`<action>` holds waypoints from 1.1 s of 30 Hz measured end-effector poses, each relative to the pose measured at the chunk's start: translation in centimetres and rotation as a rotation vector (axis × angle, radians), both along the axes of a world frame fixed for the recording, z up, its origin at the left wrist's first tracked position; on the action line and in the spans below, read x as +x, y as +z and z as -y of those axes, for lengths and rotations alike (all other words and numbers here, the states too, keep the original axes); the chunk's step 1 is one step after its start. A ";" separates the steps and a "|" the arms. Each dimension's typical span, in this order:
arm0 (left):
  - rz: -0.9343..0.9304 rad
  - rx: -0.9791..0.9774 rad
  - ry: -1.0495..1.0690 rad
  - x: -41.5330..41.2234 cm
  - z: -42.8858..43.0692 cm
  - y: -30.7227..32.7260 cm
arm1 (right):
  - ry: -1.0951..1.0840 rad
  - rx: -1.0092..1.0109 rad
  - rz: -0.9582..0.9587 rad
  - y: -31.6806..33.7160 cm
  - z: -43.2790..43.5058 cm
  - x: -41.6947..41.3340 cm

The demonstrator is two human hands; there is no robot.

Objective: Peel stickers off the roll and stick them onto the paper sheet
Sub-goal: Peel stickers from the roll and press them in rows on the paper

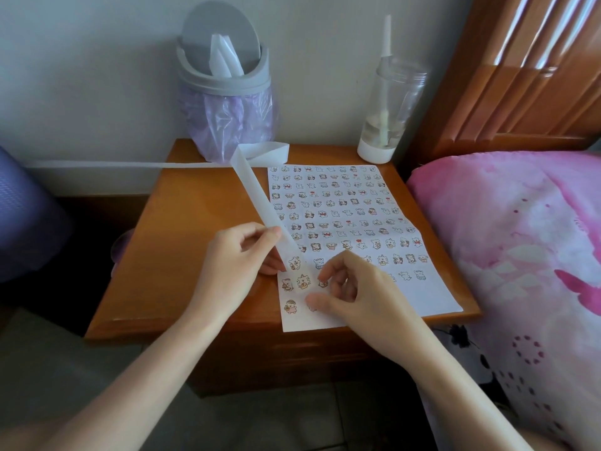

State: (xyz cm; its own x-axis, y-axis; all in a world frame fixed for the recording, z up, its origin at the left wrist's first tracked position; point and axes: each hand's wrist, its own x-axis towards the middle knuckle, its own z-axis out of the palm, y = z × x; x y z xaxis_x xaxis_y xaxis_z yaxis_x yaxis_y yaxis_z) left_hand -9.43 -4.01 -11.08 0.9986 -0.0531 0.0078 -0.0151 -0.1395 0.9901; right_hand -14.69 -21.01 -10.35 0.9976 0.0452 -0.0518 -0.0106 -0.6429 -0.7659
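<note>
Trailing white sticker strip [257, 193], paper sheet [432, 297] crowded with cartoon stickers [328, 203]

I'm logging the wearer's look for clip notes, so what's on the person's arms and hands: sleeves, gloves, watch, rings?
Nothing worn shows. The left hand and right hand are ungloved, with no rings that I can see. Both forearms are bare down to the frame's edge: no sleeves, watch or bracelet in view.

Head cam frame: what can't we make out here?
Head view, right hand: sticker at its fingertips pinched or already stuck? Curled fingers hide that.
Head view, roll: nowhere in frame; the backing strip pinched by the left hand trails off leftward.
Head view, paper sheet: far drawings too small.
</note>
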 end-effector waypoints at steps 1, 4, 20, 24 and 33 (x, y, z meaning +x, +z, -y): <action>0.003 0.010 -0.001 0.0 0.0 0.1 | 0.009 0.000 -0.010 0.0 0.1 0.0; 0.012 0.037 -0.006 -0.2 0.0 0.3 | 0.033 0.025 -0.020 0.1 0.4 0.1; 0.012 -0.030 -0.087 -1.2 0.8 1.2 | -0.036 0.232 0.288 1.0 -0.3 0.1; -0.016 -0.057 -0.174 -1.5 0.9 1.6 | -0.050 0.225 0.323 1.0 -0.2 0.1; -0.072 -0.063 -0.189 -1.5 0.8 1.7 | -0.026 0.180 0.420 0.6 -0.2 0.3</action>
State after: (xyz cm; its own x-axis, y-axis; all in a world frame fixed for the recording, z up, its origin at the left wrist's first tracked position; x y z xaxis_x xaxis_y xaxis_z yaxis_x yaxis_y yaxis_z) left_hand -10.91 -4.76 -9.36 0.9690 -0.2412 -0.0537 0.0357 -0.0784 0.9963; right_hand -14.34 -20.78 -9.73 0.9313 -0.0089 0.3641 0.3105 -0.5031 -0.8065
